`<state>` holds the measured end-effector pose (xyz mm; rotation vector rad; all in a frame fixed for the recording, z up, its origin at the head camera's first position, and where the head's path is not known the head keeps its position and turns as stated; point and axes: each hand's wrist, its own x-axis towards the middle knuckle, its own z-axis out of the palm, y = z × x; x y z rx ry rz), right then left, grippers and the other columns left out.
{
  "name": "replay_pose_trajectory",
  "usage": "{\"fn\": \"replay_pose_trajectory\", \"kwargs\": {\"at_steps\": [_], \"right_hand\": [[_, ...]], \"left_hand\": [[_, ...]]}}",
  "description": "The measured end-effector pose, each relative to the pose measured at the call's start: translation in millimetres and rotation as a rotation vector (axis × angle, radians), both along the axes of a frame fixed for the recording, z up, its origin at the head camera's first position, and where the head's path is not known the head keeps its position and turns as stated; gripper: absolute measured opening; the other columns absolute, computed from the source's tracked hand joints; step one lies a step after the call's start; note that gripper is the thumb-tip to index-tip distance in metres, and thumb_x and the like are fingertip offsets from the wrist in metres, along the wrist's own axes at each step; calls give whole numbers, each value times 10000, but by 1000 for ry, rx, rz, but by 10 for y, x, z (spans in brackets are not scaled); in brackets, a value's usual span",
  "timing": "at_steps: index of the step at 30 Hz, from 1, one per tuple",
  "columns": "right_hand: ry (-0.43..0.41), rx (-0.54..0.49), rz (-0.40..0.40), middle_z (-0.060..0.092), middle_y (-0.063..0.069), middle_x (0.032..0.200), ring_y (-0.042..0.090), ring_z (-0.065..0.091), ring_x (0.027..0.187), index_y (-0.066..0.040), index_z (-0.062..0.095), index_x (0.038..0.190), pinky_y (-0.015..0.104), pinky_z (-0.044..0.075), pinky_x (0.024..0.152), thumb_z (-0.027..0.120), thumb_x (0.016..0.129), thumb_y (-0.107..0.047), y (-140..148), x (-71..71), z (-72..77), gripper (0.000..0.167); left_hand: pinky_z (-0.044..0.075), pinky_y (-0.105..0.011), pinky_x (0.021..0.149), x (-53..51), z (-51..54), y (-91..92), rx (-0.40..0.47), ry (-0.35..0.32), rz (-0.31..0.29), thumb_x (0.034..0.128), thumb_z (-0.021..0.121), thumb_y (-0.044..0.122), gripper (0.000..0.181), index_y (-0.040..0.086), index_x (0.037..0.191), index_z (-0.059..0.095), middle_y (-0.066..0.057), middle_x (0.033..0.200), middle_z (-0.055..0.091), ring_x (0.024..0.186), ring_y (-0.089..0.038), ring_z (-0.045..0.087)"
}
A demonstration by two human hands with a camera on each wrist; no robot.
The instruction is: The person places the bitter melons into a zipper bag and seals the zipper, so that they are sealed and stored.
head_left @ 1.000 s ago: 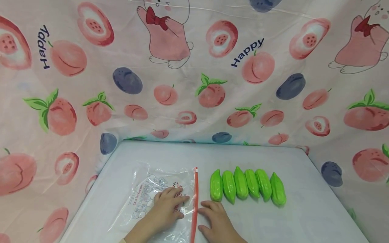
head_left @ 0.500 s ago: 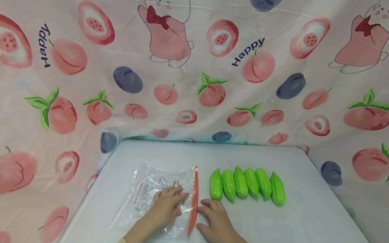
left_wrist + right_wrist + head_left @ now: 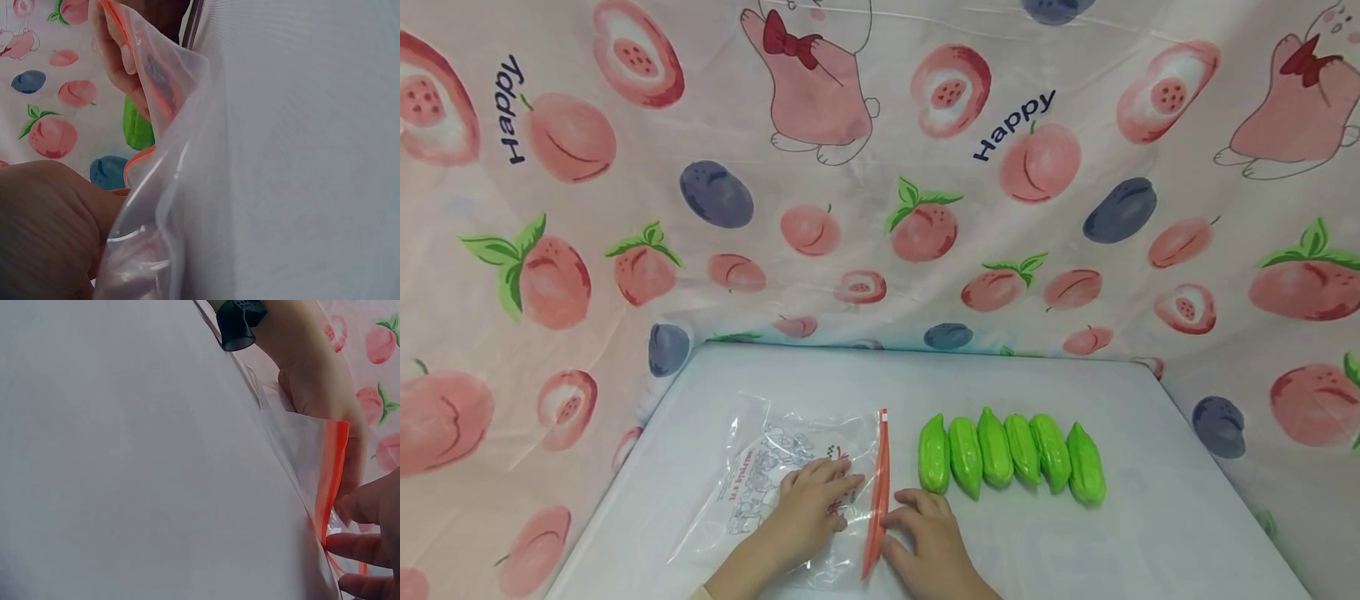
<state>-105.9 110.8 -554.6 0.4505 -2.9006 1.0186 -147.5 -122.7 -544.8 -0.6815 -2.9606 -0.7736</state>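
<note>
A clear plastic zip bag (image 3: 748, 487) with printed drawings lies flat on the white table, its red zip strip (image 3: 883, 467) facing right. My left hand (image 3: 808, 508) rests on top of the bag with fingers spread. At the strip's near part, my right hand (image 3: 928, 542) touches the edge with thumb and fingertips, a small gap showing between them. In the right wrist view, the orange-red strip (image 3: 332, 469) stands raised beside the fingertips. The left wrist view shows the bag's mouth (image 3: 153, 81) partly parted. Several glossy green, ridged, pointed fruits (image 3: 996, 450) lie in a row right of the bag.
The white table (image 3: 1150, 533) has its far edge against a pink fruit-patterned cloth (image 3: 850, 208), which also hangs at both sides. A dark camera mount (image 3: 239, 325) is on the left wrist.
The strip's near end has shifted left and come into view. My right hand has moved slightly left onto it, thumb and forefinger coming closer. My left hand and the fruits have hardly moved.
</note>
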Motion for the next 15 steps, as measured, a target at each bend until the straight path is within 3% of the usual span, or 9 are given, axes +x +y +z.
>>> {"fn": "replay_pose_trajectory", "kwargs": {"at_steps": [8,15], "right_hand": [[-1,43,-14,622,-3,1408,304,515,1330,-320,755,1042,632,477,1082,903,801,-387,-47,15,-3,291],[-11,55,-12,604,18,1426,318,499,1345,-296,748,1057,634,458,1098,916,788,-377,-59,29,-7,328]], "left_hand": [[360,-678,1114,6,16,-7,16,-3,3,827,889,165,640,255,1431,697,-65,1574,602,1487,-365,487],[352,-675,1127,10,41,-28,21,-10,-1,834,884,148,646,251,1441,689,-63,1583,593,1500,-371,477]]}}
